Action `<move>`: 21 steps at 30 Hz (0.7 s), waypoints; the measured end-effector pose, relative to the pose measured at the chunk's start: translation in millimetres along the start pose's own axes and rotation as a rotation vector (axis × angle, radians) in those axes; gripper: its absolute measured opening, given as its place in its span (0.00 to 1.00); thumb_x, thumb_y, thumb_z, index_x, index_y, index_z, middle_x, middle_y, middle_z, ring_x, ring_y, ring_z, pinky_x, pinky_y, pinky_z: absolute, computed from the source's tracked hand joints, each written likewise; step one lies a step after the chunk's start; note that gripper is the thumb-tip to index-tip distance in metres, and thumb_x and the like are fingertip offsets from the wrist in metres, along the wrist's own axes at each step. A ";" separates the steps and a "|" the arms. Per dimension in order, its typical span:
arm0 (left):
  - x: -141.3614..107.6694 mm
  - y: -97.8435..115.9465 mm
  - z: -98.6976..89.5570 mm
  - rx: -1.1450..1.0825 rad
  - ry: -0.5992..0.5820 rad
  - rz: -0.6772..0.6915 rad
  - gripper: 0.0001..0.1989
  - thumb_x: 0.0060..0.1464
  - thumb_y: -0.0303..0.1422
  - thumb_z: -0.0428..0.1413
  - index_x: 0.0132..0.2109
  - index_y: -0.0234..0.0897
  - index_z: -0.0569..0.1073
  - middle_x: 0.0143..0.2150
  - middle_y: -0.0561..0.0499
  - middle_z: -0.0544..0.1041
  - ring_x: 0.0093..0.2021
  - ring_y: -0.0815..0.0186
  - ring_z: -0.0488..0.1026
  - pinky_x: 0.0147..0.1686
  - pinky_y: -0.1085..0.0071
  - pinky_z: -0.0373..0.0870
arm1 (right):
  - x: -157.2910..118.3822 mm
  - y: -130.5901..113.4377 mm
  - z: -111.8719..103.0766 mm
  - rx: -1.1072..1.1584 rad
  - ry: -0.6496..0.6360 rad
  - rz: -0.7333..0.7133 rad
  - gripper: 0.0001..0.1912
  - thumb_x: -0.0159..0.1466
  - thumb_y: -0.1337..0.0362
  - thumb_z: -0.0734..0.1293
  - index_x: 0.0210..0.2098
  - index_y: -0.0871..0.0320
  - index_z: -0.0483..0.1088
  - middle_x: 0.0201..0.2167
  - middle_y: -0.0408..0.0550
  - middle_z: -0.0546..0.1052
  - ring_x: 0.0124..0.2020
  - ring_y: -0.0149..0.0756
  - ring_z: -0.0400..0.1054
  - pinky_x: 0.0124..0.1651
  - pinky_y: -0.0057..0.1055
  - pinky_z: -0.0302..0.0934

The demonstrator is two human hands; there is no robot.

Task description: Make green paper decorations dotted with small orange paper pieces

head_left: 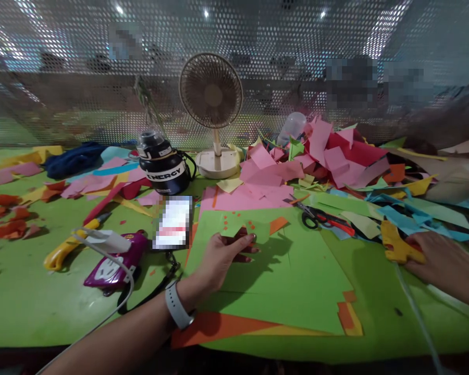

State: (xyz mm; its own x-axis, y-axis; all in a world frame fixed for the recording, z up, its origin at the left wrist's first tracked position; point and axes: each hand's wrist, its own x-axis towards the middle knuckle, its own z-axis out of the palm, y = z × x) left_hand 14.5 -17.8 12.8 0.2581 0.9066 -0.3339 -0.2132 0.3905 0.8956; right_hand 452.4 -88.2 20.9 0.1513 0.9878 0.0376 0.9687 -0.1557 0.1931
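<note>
Over a stack of green paper sheets (289,281), my left hand (222,258) is closed, its thumb and fingers pinching what looks like a small piece of green paper (234,230). The fingers partly hide that piece. Small orange-red dots show around it, and a shadow falls on the sheet below. My right hand (437,255), at the right, is wrapped round a yellow glue gun (398,245) with a pale cord trailing down. Scissors (316,217) with black and red handles lie between the hands, behind the stack. An orange paper scrap (278,225) rests on the top sheet.
A fan (211,91) and a dark jug (164,169) stand at the back. Paper scraps (273,166) heap up behind the stack. Leftward lie a phone (174,223), a purple pouch (121,260) with a white cable, and a yellow-handled tool (64,252). A perforated screen (281,67) rises behind.
</note>
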 end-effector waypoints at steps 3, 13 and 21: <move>0.3 -0.7 -0.1 -0.003 0.006 0.012 0.11 0.42 0.36 0.66 0.32 0.33 0.80 0.38 0.45 0.80 0.33 0.64 0.78 0.27 0.74 0.71 | -2.6 -9.1 -6.8 0.064 0.125 0.007 0.20 0.52 0.58 0.58 0.41 0.62 0.67 0.41 0.68 0.72 0.46 0.57 0.66 0.51 0.46 0.57; 2.3 -3.0 -0.6 -0.014 0.010 0.025 0.09 0.43 0.37 0.66 0.31 0.36 0.80 0.35 0.46 0.80 0.35 0.62 0.78 0.33 0.70 0.74 | -6.1 -100.0 -48.9 1.245 0.124 0.309 0.13 0.56 0.53 0.61 0.26 0.55 0.70 0.37 0.59 0.76 0.39 0.52 0.70 0.41 0.43 0.64; 6.4 -1.6 -4.5 -0.063 0.041 0.028 0.09 0.44 0.36 0.66 0.31 0.35 0.80 0.35 0.47 0.81 0.36 0.63 0.78 0.37 0.70 0.74 | -5.4 -215.4 -53.4 1.449 -0.186 -0.133 0.14 0.54 0.51 0.71 0.35 0.53 0.72 0.26 0.47 0.75 0.22 0.36 0.66 0.23 0.31 0.64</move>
State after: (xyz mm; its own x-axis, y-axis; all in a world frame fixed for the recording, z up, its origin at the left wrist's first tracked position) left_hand 12.3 -11.9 7.9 0.2126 0.9224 -0.3223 -0.2788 0.3734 0.8848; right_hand 232.4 -60.4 31.4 -0.0393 0.9981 -0.0469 0.3067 -0.0327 -0.9512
